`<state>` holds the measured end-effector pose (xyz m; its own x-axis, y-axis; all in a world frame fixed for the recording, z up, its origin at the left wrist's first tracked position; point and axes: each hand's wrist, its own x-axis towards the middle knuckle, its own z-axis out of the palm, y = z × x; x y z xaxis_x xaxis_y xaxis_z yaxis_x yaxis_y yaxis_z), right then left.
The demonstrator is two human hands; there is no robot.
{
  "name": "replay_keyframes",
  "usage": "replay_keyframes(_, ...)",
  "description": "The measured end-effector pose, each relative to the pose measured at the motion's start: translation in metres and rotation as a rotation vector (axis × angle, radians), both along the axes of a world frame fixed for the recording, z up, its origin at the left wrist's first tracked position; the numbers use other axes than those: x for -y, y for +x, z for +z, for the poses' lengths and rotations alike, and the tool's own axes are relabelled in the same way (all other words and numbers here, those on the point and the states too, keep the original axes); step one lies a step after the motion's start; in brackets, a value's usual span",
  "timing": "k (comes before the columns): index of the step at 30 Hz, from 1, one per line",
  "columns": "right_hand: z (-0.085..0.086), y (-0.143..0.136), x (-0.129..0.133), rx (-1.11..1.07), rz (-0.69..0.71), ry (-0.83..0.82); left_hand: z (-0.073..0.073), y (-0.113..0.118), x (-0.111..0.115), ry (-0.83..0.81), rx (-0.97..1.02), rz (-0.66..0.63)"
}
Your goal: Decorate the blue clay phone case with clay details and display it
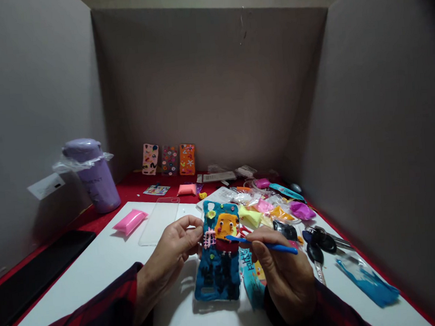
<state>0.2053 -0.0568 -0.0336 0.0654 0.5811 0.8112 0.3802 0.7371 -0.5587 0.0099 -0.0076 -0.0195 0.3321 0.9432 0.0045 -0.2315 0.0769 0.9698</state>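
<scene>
A phone case (214, 277) coated in dark blue clay stands tilted in front of me, decorated with an orange clay face, a pink lattice and small flower shapes. My left hand (171, 250) grips its left edge, thumb and fingers closed together. In my right hand (284, 267) is a blue modelling tool (271, 246), held like a pen. Its tip touches or hovers at the lower part of the orange face (225, 222); I cannot tell which. Behind the case lies a teal printed packet (253, 289), partly hidden by my right hand and the case.
A clear phone case (158, 222) and a pink clay packet (130, 221) lie left. Colourful clay packets (265, 207) crowd the right, near keys (316, 250) and a blue packet (371, 281). A purple tumbler (97, 181) stands left; decorated cases (169, 160) lean at the back.
</scene>
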Motion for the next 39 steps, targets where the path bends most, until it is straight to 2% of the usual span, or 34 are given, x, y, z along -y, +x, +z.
replay_keyframes(8, 0.002, -0.002, 0.000, 0.022, -0.014, -0.009, -0.002, 0.000, -0.002, 0.003, 0.000, -0.003)
replay_keyframes(18, 0.000, -0.001, 0.000, 0.030, -0.015, 0.004, 0.008, 0.002, 0.002, -0.029, 0.019, 0.012)
replay_keyframes(27, 0.003, -0.001, -0.001, 0.042, -0.015, 0.004, 0.006, 0.003, 0.002, -0.025, 0.010, 0.017)
replay_keyframes(34, -0.001, -0.001, -0.001, -0.014, 0.012, -0.012, 0.003, 0.002, 0.000, -0.015, 0.025, 0.010)
replay_keyframes(39, -0.001, -0.001, -0.001, 0.020, -0.003, 0.000, 0.008, 0.003, 0.004, -0.023, 0.010, 0.010)
